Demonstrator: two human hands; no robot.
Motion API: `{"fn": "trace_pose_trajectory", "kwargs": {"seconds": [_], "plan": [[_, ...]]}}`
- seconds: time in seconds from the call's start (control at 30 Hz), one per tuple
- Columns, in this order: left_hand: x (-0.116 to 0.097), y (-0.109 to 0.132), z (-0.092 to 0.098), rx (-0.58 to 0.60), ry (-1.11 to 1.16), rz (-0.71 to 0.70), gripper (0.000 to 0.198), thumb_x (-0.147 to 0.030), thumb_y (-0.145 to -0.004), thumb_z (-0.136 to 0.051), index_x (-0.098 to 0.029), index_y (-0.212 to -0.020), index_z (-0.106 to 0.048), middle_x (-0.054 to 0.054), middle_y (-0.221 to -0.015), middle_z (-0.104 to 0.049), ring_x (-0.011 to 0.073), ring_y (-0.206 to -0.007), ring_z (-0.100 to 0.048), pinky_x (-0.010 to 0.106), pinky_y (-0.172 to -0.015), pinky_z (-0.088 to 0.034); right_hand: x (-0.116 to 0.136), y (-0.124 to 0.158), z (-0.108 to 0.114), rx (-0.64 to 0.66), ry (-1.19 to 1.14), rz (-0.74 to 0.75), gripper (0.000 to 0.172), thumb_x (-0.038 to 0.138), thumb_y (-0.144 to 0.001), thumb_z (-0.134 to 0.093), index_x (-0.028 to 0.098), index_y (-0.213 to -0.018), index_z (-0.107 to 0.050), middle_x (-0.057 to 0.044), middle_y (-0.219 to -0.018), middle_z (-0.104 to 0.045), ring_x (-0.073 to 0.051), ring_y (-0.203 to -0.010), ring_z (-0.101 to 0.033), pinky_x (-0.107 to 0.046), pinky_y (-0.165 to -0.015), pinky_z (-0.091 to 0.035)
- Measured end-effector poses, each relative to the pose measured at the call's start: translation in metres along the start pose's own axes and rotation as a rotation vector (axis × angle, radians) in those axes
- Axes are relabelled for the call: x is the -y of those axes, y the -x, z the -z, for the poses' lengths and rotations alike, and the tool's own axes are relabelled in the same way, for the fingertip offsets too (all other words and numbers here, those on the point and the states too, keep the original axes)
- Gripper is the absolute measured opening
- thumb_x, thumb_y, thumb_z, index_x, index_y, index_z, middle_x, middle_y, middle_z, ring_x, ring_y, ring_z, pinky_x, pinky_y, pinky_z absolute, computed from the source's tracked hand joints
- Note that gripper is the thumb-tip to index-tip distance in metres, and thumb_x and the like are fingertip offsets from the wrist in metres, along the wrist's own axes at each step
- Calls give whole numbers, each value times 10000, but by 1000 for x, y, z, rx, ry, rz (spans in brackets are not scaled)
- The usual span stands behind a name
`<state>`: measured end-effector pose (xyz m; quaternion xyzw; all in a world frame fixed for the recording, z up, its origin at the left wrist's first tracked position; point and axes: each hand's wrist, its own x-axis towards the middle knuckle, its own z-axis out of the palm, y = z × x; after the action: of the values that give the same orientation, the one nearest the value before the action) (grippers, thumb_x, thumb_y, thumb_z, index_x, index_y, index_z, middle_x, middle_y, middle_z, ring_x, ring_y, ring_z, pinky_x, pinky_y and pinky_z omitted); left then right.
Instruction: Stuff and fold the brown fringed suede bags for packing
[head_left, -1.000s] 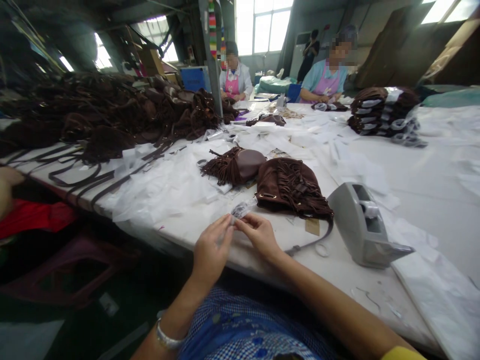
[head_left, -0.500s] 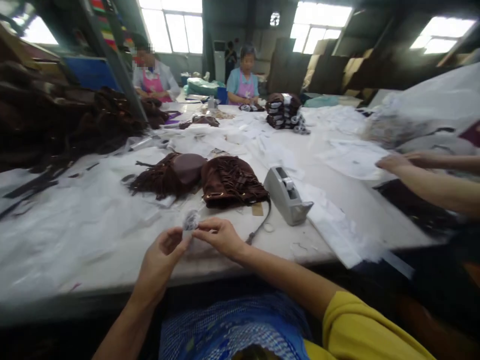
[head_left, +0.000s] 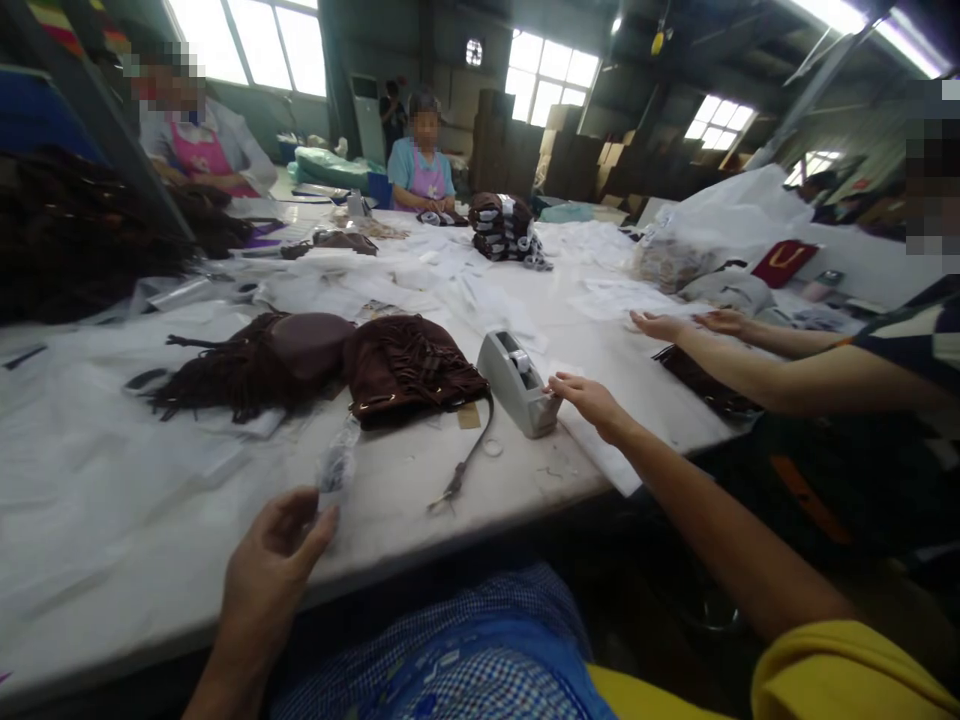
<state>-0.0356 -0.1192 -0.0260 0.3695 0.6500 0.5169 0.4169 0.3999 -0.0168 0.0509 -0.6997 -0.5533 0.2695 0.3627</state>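
Note:
My left hand (head_left: 271, 565) pinches a small clear plastic packet (head_left: 337, 467) upright over the near edge of the white table (head_left: 135, 530). My right hand (head_left: 590, 399) is stretched out to the grey tape dispenser (head_left: 516, 381), its fingertips at the dispenser's front end, pinched there. Two brown fringed bags (head_left: 409, 368) lie just behind the packet, one with a strap (head_left: 469, 458) trailing toward me.
A co-worker's two arms (head_left: 720, 345) reach over the table's right corner onto white paper. Two people sit at the far end near a stack of wrapped brown bags (head_left: 504, 229). A heap of dark bags (head_left: 82, 235) fills the left. White sheets (head_left: 465, 280) litter the table.
My right hand let go of the packet and moved right to the tape dispenser. My left hand keeps the packet. The view swung further right, showing the co-worker's arms.

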Motion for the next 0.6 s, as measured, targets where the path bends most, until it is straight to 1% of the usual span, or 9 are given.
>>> {"fn": "trace_pose_trajectory", "kwargs": {"seconds": [0.07,0.13,0.17,0.23,0.3,0.37,0.43,0.5,0.6], "plan": [[1,0,0,-1,3,-5,518,-417,-603,-836,-225,-1048,-652,53,-1117,-710,285,-1158,-633,463,-1054,-477,1,1,-5,97,-199,-61,397,570,-745,-709,197,-845,-799,-123,-1421,-549,-327,-1297,-503,-476,-1085,-357],[2,1,0,4,7,-19,521,-420,-606,-835,-224,-1051,-648,55,-1120,-707,284,-1166,-629,465,-1059,-472,8,4,-9,109,-335,-88,381,539,-654,-790,187,-798,-794,-125,-1441,-529,-338,-1298,-497,-472,-1055,-382],[2,1,0,8,3,-23,522,-421,-607,-834,-223,-1052,-647,56,-1122,-706,285,-1169,-627,465,-1061,-470,12,7,-9,97,-376,-89,370,517,-623,-817,183,-779,-791,-128,-1438,-532,-339,-1294,-500,-465,-1046,-390],[2,1,0,4,-16,-23,521,-424,-607,-831,-220,-1050,-648,59,-1118,-707,290,-1166,-629,468,-1059,-471,20,14,-6,57,-432,-68,348,485,-608,-836,182,-772,-787,-126,-1415,-556,-328,-1281,-515,-436,-1026,-412],[2,0,0,-9,-31,-22,521,-429,-602,-830,-215,-1042,-652,65,-1108,-710,297,-1155,-634,477,-1055,-473,25,24,-1,-6,-462,-30,318,473,-644,-820,190,-784,-782,-111,-1379,-592,-310,-1266,-533,-398,-986,-444],[3,0,0,-15,-31,-29,521,-431,-600,-829,-212,-1040,-655,67,-1103,-712,300,-1149,-638,484,-1058,-471,25,36,4,-65,-470,-29,297,469,-692,-794,199,-813,-778,-99,-1321,-637,-289,-1231,-563,-357,-918,-479],[4,-1,0,-10,-27,-30,517,-423,-600,-833,-219,-1040,-657,61,-1102,-713,295,-1147,-640,481,-1059,-473,20,48,7,-70,-486,-91,316,477,-719,-779,203,-876,-776,-98,-1247,-681,-261,-1129,-624,-316,-813,-512],[5,-1,1,-8,-25,-20,508,-407,-599,-840,-230,-1040,-660,52,-1106,-715,292,-1154,-638,473,-1056,-480,10,57,4,-34,-536,-182,348,485,-714,-787,199,-912,-770,-103,-1159,-718,-219,-944,-681,-281,-687,-527],[3,-1,2,-28,-5,5,497,-402,-600,-842,-236,-1033,-665,51,-1107,-718,297,-1180,-624,477,-1064,-472,-8,62,-8,-16,-624,-264,343,453,-659,-842,186,-859,-762,-102,-1022,-751,-149,-691,-664,-245,-538,-507]]}}
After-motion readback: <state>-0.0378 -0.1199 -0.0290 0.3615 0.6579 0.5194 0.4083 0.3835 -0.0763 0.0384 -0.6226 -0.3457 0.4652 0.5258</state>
